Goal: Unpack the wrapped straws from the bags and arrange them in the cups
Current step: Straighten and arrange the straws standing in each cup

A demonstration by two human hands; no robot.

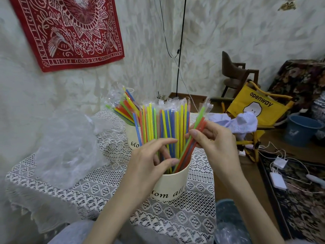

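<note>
Two bare forearms reach in from the bottom edge toward a cream cup (pixel 173 184) standing on a lace-covered worktop (pixel 105 187). At left, the left hand (pixel 151 155) hovers over the cup's rim, fingers spread and loosely bent, their tips touching the upright wrapped straws (pixel 165 127) that fill the cup; it grips nothing. At right, the right hand (pixel 212 138) pinches a small bunch of straws (pixel 195 138), green, red and blue, between thumb and fingers, holding them at a slant with their lower ends inside the cup and their clear wrapper tips pointing up to the right.

Straws in the near cup stand in yellow, blue, green and orange, each in a clear sleeve with a crinkled top. Behind it, touching or just beside it, a second cream cup (pixel 132 136) holds another fan of coloured straws (pixel 125 107) leaning left. Crumpled clear plastic bags (pixel 70 145) lie on the worktop to the left of both cups, apart from the hands.
</note>
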